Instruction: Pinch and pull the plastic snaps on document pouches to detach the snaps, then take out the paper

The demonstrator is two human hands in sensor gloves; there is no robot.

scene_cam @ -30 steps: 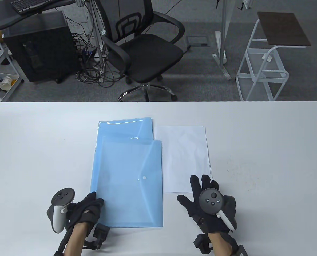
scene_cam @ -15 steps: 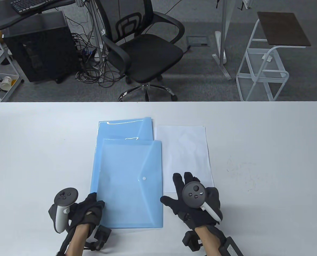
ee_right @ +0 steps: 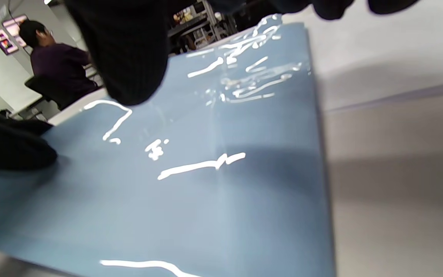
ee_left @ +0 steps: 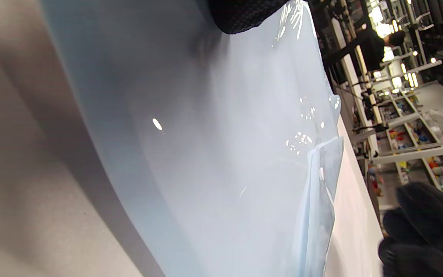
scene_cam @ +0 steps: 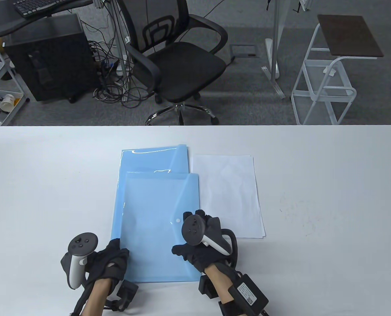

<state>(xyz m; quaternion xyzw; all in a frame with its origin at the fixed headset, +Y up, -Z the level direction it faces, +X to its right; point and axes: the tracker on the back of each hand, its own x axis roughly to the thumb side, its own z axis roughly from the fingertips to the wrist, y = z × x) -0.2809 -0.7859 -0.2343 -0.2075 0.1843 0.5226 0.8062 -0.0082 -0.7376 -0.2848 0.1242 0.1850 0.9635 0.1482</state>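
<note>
Two light-blue document pouches lie stacked mid-table. The top pouch (scene_cam: pixel 149 210) has its flap closed by a white snap (scene_cam: pixel 178 220); the lower pouch (scene_cam: pixel 152 159) sticks out behind it. White paper (scene_cam: pixel 228 194) lies flat to the right of the pouches. My left hand (scene_cam: pixel 116 250) presses the top pouch's near-left corner, and a fingertip (ee_left: pixel 244 15) shows on the plastic. With thumb and fingers spread, my right hand (scene_cam: pixel 189 235) is over the pouch's right side, just beside the snap. The right wrist view shows the glossy pouch (ee_right: pixel 206 173) under my fingers (ee_right: pixel 129 57).
The white table (scene_cam: pixel 314 197) ends at its far edge (scene_cam: pixel 195 126). Beyond it stand a black office chair (scene_cam: pixel 175 56), a computer tower (scene_cam: pixel 47 59) and a white side cart (scene_cam: pixel 330 85). A person (ee_right: pixel 58 65) sits in the background of the right wrist view.
My right hand has moved left, from the near edge of the white paper onto the top pouch beside the snap. The left hand and the pouches have stayed put.
</note>
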